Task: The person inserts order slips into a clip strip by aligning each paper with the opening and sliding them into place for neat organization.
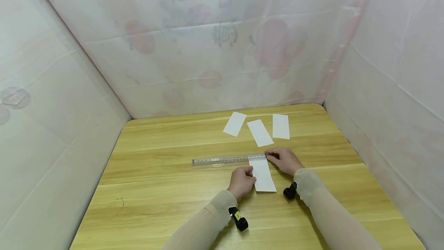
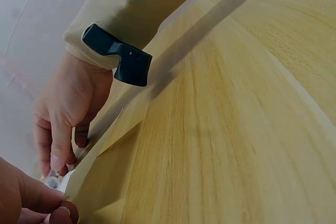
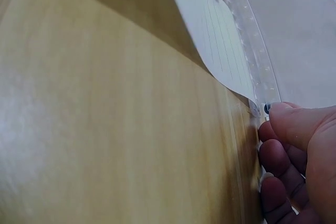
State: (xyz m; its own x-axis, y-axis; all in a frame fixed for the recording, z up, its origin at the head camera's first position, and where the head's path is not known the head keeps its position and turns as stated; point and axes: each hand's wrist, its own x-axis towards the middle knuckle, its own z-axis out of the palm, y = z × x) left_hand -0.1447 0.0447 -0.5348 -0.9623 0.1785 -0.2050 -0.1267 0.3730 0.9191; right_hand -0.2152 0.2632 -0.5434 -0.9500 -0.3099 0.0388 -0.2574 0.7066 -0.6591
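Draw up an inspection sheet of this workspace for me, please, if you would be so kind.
Surface: wood-grain table, small dark marks near its left side.
Job's things: clear ruler; ruled slip meeting it, partly lifted; three white slips lying beyond the ruler.
Clutter: nothing seen.
Hands: left hand pinches the ruled slip's edge; right hand pinches the ruler's right end.
Cables: nothing seen.
Surroundings: pale, partly printed sheeting on three sides.

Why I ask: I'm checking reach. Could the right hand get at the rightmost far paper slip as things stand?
Probably yes: the slip lies beyond the right hand with bare tabletop between, though that hand's grip holds the ruler.
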